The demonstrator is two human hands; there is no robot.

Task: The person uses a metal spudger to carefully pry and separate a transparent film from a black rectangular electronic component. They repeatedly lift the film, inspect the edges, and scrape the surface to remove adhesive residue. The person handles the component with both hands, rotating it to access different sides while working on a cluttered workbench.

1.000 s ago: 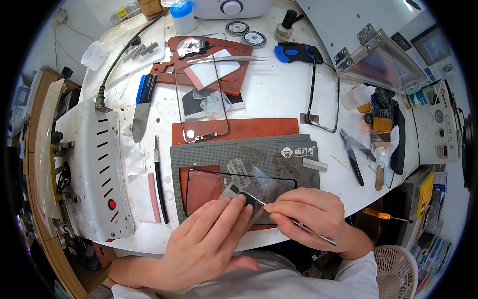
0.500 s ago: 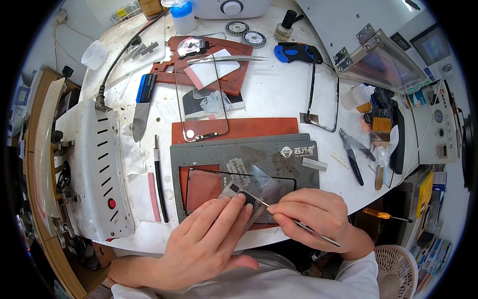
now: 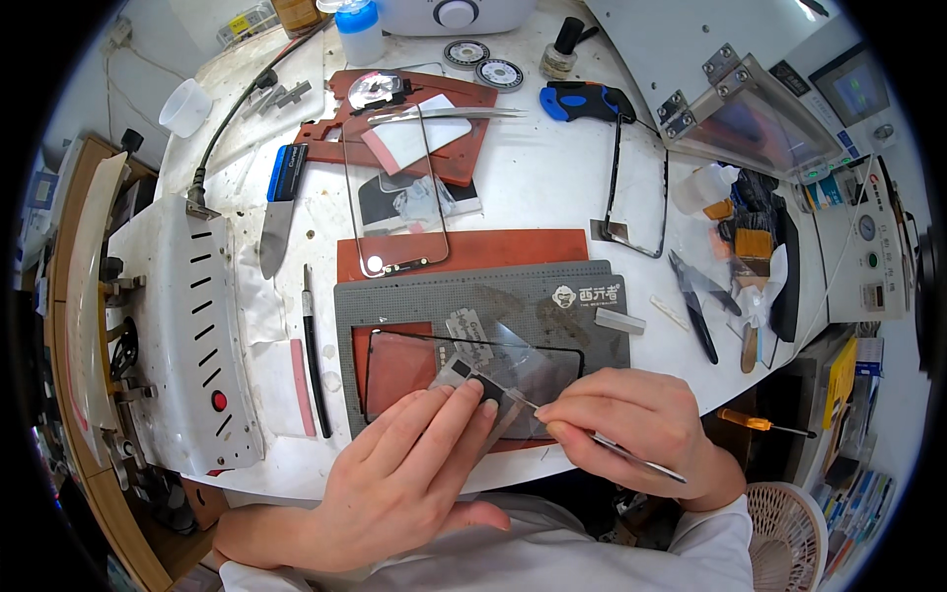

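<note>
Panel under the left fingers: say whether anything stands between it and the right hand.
Only the thin tool in the right hand, pointing at the right side of the panel; nothing else visible. The left hand covers part of the panel.

"Any legible markings?"

"On my grey mat [image 3: 404, 296], near the far right corner: white characters [image 3: 599, 293], legible, beside a monkey-face emblem [image 3: 563, 297]."

"Elsewhere?"

"Two discs [image 3: 500, 74] by the table's [image 3: 552, 187] far edge and the pale machine [image 3: 846, 242] at its right edge: print too small for me to read."
</note>
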